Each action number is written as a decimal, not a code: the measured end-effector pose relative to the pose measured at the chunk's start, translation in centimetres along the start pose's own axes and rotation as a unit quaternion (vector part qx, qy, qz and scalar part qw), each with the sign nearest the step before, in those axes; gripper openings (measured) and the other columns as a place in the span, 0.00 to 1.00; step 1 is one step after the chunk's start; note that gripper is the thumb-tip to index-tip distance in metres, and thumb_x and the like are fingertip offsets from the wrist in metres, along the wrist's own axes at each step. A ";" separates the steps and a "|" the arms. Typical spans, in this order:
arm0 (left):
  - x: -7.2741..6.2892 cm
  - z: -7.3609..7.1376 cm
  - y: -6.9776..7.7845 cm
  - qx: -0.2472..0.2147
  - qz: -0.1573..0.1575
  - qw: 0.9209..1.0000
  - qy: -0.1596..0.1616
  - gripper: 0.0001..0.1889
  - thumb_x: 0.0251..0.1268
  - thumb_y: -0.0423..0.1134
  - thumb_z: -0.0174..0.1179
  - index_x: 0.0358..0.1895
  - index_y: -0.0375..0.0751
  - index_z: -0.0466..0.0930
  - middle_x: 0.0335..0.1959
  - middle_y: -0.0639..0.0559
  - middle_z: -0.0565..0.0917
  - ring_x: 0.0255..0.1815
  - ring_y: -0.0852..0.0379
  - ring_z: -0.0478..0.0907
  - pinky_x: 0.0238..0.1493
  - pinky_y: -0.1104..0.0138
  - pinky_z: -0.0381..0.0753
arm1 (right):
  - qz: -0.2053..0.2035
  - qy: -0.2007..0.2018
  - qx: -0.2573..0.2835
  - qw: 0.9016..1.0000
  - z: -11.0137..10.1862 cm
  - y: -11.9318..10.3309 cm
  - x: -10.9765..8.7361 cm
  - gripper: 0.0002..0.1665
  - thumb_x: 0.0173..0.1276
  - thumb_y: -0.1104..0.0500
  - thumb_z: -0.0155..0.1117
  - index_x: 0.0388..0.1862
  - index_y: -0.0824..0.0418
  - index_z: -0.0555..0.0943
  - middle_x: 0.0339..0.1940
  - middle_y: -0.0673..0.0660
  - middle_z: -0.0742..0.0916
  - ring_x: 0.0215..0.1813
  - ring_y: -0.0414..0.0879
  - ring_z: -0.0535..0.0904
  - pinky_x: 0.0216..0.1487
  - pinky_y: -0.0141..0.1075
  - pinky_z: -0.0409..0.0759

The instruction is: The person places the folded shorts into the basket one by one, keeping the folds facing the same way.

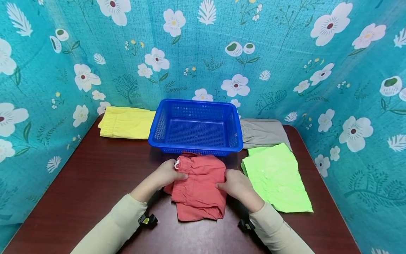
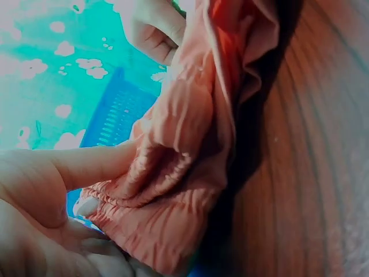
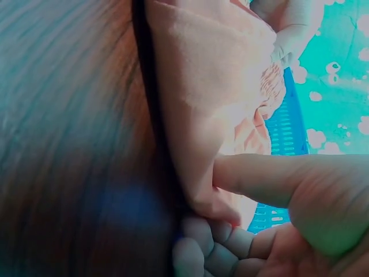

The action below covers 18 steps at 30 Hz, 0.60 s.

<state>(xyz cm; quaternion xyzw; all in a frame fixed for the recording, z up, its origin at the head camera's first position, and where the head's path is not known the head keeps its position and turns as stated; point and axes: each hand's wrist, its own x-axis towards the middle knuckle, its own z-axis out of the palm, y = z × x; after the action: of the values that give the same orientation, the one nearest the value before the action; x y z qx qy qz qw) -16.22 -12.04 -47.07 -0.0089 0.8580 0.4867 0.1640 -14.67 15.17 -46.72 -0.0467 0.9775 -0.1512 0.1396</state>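
Note:
Red shorts (image 1: 203,187), folded, with a gathered elastic waistband and a white drawstring, lie in front of the blue basket. My left hand (image 1: 168,173) grips their upper left side at the waistband, thumb on top. On the opposite side, my right hand (image 1: 238,184) pinches the folded edge between thumb and fingers. The left wrist view shows the left thumb pressing into the ruffled waistband (image 2: 167,225), with the other fingers beneath. In the right wrist view the cloth edge (image 3: 199,173) runs between the right thumb and curled fingers.
The blue perforated basket (image 1: 196,148) stands just behind the shorts. Folded yellow clothing (image 1: 127,123) lies at its left, grey clothing (image 1: 266,132) at its right. Bright green clothing (image 1: 276,176) is beside my right hand. A floral curtain (image 1: 190,53) surrounds the dark wooden table (image 1: 79,194).

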 end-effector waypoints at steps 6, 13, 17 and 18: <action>-0.5 0.0 0.4 -0.047 -0.014 0.999 -0.008 0.22 0.55 0.33 0.75 0.50 0.28 0.75 0.42 0.41 0.81 0.41 0.50 0.78 0.45 0.58 0.83 | -0.013 0.000 0.022 1.000 -0.2 0.0 -0.2 0.18 0.59 0.45 0.78 0.24 0.53 0.79 0.21 0.48 0.77 0.25 0.45 0.72 0.26 0.38 0.66; -0.4 -0.3 0.5 -0.110 -0.030 0.992 -0.048 0.21 0.58 0.33 0.72 0.51 0.27 0.77 0.43 0.43 0.82 0.42 0.52 0.78 0.47 0.60 0.81 | -0.013 -0.010 0.034 0.999 -0.3 0.2 0.0 0.17 0.60 0.45 0.77 0.25 0.52 0.80 0.21 0.48 0.77 0.25 0.45 0.72 0.26 0.38 0.67; 0.0 -0.3 0.1 -0.166 -0.034 0.982 -0.081 0.18 0.60 0.31 0.70 0.51 0.27 0.78 0.41 0.47 0.84 0.40 0.55 0.80 0.46 0.63 0.82 | -0.013 -0.013 0.062 0.998 -0.3 0.6 0.2 0.16 0.59 0.48 0.77 0.24 0.53 0.79 0.20 0.48 0.76 0.25 0.45 0.71 0.26 0.37 0.67; 0.0 -0.4 0.0 -0.179 -0.032 0.979 -0.094 0.17 0.61 0.30 0.69 0.52 0.27 0.78 0.40 0.47 0.84 0.39 0.55 0.80 0.45 0.64 0.82 | -0.011 -0.015 0.076 0.997 -0.4 0.6 0.3 0.16 0.59 0.49 0.77 0.24 0.54 0.79 0.20 0.49 0.76 0.24 0.45 0.72 0.26 0.37 0.68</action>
<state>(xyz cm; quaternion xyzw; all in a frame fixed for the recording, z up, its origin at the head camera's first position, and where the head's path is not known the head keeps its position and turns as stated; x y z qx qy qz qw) -16.33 -12.33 -46.87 -0.0200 0.7372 0.6252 0.2556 -15.10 15.80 -46.66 -0.0485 0.9604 -0.2257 0.1560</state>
